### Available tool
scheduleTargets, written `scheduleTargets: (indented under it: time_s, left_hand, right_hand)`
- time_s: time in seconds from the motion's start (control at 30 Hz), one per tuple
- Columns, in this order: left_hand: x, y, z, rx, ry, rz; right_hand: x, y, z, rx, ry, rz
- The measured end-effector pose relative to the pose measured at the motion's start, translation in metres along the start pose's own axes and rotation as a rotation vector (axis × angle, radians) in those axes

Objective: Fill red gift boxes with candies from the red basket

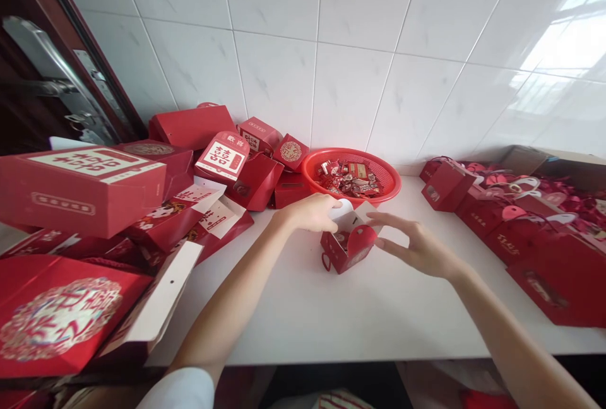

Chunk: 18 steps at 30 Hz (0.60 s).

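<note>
A small red gift box [344,254] stands on the white table in front of me, its top flaps up and a small red loop hanging at its left corner. My left hand [318,212] is at its far left side, fingers closed on a pale flap. On the right side, my right hand [408,242] has its index fingertip and thumb against the box's flaps. Just behind the box sits a red plastic basket [392,177], holding many small wrapped sweets [353,177]. What lies inside the gift box is mostly hidden.
Red gift boxes [89,188], some with open flaps, are heaped on the left up to the tiled wall. Rows of red boxes with ribbons [511,226] stand at the right, beside a brown carton [549,158]. A door handle [42,49] shows at far left.
</note>
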<state>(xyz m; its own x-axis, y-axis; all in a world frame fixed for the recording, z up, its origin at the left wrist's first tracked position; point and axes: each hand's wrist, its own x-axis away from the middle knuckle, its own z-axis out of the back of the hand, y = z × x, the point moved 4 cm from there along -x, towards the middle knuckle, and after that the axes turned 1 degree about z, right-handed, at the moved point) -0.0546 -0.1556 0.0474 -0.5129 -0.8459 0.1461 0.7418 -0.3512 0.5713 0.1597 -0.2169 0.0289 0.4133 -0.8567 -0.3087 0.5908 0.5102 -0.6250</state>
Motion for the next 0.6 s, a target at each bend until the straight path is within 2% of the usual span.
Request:
scheduleTargets:
  time_s: [0.13, 0.27, 0.33, 0.43, 0.6]
  left_hand:
    - [-0.002, -0.001, -0.005, 0.000, -0.023, 0.048]
    - [-0.004, 0.000, -0.009, 0.003, 0.012, 0.036]
    - [-0.004, 0.001, -0.010, 0.035, 0.028, 0.007]
    - [-0.005, 0.001, -0.009, 0.047, -0.011, -0.027]
    - [-0.009, -0.007, -0.002, 0.068, -0.049, -0.019]
  right_hand:
    - [0.011, 0.000, -0.016, -0.148, 0.148, -0.034]
    - [0.019, 0.004, -0.029, -0.294, 0.244, -0.053]
    - [0.024, 0.007, -0.036, -0.292, 0.299, -0.048]
    - [0.033, 0.013, -0.045, -0.249, 0.387, -0.032]
    - [0.044, 0.026, -0.063, -0.224, 0.482, -0.059]
